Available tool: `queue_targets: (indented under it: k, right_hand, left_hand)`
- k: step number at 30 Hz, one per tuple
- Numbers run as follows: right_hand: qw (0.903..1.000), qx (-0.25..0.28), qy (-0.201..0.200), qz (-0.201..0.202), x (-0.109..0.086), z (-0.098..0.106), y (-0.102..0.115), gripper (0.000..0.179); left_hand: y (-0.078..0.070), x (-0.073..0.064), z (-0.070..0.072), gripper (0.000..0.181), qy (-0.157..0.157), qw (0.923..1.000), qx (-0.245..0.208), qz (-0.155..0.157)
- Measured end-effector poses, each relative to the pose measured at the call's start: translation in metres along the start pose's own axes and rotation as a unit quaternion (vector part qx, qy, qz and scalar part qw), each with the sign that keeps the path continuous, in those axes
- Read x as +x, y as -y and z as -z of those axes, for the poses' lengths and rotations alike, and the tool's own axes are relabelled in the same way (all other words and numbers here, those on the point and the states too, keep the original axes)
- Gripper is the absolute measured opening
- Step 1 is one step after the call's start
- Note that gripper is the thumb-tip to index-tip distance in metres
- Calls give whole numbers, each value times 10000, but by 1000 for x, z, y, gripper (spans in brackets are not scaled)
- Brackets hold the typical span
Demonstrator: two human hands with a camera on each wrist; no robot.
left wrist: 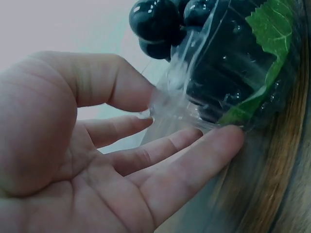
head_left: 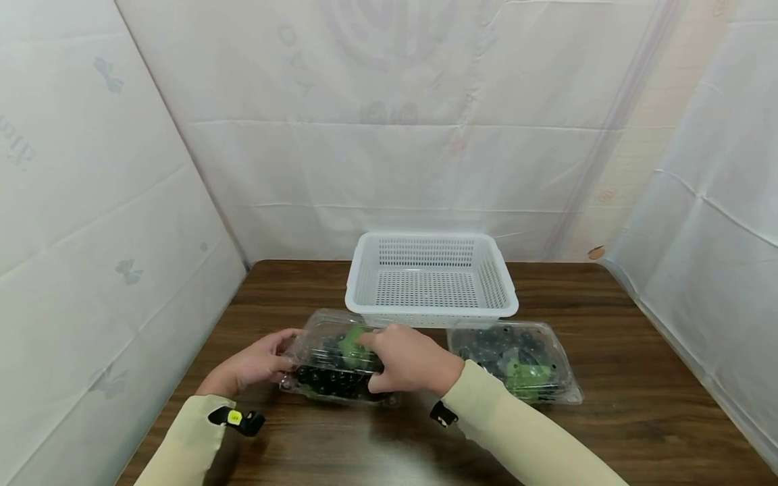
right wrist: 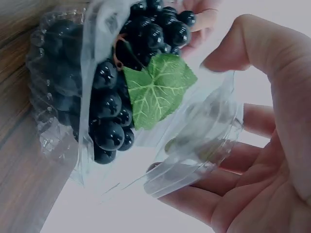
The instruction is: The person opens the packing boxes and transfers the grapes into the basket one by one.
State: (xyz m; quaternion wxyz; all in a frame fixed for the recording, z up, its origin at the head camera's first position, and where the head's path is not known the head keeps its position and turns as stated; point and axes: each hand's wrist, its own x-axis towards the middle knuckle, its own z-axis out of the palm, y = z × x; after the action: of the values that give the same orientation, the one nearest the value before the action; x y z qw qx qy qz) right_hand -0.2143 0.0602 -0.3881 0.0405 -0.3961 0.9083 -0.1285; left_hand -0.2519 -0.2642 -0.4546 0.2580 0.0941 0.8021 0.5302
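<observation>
A clear plastic clamshell box (head_left: 319,327) holds dark grapes (head_left: 331,383) and a green leaf (right wrist: 158,92). Its lid (right wrist: 204,131) stands partly raised from the lower half. My left hand (head_left: 261,361) pinches the box's left edge between thumb and fingers; the left wrist view shows the clear plastic at the fingertips. With my right hand (head_left: 410,361) I grip the lid at its right side, fingers curled around the plastic edge. To the right, a second clear clamshell box (head_left: 550,337), also with dark grapes and a green leaf, lies on the table, touched by neither hand.
Behind the boxes stands a white perforated plastic basket (head_left: 354,290) with nothing inside. All of it sits on a dark wooden table (head_left: 632,385). White sheeting (head_left: 292,175) hangs along the back and both sides.
</observation>
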Motion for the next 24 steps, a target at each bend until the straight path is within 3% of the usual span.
queue_targets:
  k: [4, 9, 12, 19, 24]
  right_hand:
    - [9992, 279, -259, 95, 3, 6, 0, 57]
    - [9953, 778, -528, 222, 9, 14, -4, 52]
    - [9903, 1229, -644, 98, 12, 21, -5, 49]
    - [9660, 2457, -753, -271, 20, 31, -9, 29]
    - [9499, 2939, -960, -451, 23, 31, -17, 35]
  left_hand:
    - [-3, -2, 3, 75, -129, 9995, 233, 159]
    - [-8, -3, 9, 69, 28, 9987, 499, 52]
    - [-10, -3, 15, 67, 135, 9979, 634, 3]
    - [-14, -2, 33, 61, 172, 9947, 1011, 120]
    - [-15, 0, 45, 49, 131, 9912, 1304, 167]
